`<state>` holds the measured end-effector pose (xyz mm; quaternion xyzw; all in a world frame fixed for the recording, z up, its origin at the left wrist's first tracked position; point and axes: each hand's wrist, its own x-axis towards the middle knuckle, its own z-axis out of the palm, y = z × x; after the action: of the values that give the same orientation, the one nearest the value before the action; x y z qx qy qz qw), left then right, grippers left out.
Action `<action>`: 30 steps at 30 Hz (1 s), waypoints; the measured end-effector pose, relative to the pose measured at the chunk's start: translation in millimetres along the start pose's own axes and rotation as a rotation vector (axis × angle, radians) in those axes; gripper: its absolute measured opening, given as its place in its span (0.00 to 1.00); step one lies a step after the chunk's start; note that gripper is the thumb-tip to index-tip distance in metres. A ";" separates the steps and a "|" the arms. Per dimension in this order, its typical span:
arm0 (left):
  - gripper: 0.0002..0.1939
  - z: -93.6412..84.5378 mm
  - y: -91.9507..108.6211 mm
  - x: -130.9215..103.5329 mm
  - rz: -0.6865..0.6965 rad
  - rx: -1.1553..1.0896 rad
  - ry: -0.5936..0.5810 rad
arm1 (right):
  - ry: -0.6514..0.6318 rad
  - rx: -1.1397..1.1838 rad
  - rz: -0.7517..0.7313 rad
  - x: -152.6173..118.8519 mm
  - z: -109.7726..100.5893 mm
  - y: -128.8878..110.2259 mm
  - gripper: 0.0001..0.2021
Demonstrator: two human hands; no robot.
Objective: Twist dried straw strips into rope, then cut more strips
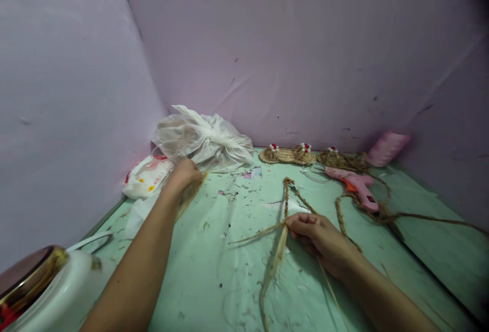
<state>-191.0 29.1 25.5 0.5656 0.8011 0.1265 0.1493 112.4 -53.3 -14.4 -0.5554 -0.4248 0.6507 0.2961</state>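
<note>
My right hand [315, 235] pinches a thin plaited straw braid [286, 202] at the point where its plaited part ends. Loose straw strands [280, 248] fan out below and to the left of the fingertips. The braid's far end bends over at the top, and another length of it runs back down behind my right hand. My left hand [186, 173] is closed at the back left, over a flat bundle of pale straw [193, 197]. Its fingertips are turned away, so what they hold is hidden.
A knotted white plastic bag [210, 136] and a white packet [147, 176] lie back left. Straw slippers [288, 156] with red and white beads line the wall. Right are a pink glue gun [355, 184] and a pink roll [388, 148]. A white container [64, 291] stands front left.
</note>
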 end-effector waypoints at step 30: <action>0.06 45.1 87.8 -66.8 0.137 -0.670 -0.652 | -0.121 0.111 0.027 0.9 -4.5 -0.3 0.13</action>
<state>-76.4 -3.7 23.0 0.5482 0.5884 0.2035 0.5584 116.6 -51.4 -14.6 -0.5035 -0.3974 0.7096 0.2916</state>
